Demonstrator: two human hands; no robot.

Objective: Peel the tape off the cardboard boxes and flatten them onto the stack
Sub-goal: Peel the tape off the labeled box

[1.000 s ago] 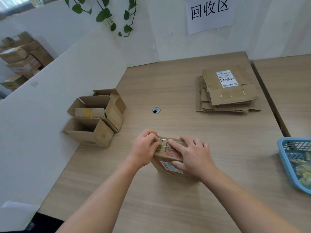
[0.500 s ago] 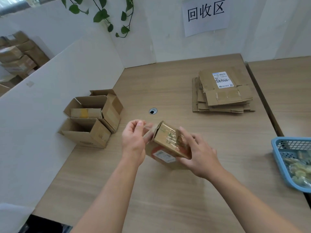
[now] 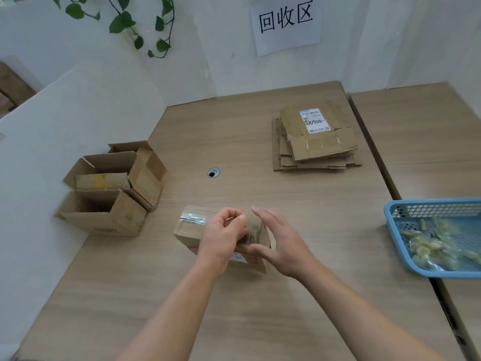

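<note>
Taped cardboard box (image 3: pixel 189 231) sits on desk (image 3: pixel 234 313), near centre. Left hand (image 3: pixel 223 238) rests on its top with fingers curled; whether it pinches the tape (image 3: pixel 194 218) I cannot tell. Right hand (image 3: pixel 283 243) has its fingers loosely spread and its thumb against the box's side. Open boxes (image 3: pixel 114 188) lie left, blue basket (image 3: pixel 393 225) right. Flattened stack (image 3: pixel 315 144) lies farther back, well apart.

Table (image 3: pixel 260 308): light wood-grain surface, with a round cable hole (image 3: pixel 213 173) left of centre. A second table (image 3: pixel 416 139) abuts it at the right, with a dark seam between them.
Blue plastic basket (image 3: pixel 429 201): right edge of frame, lying across the seam, holding pale crumpled pieces (image 3: pixel 429 251).
White partition (image 3: pixel 65 126): left side.
Paper sign (image 3: pixel 285 22) with three black characters: upper centre wall.
Green trailing plant (image 3: pixel 122 22): upper left.
</note>
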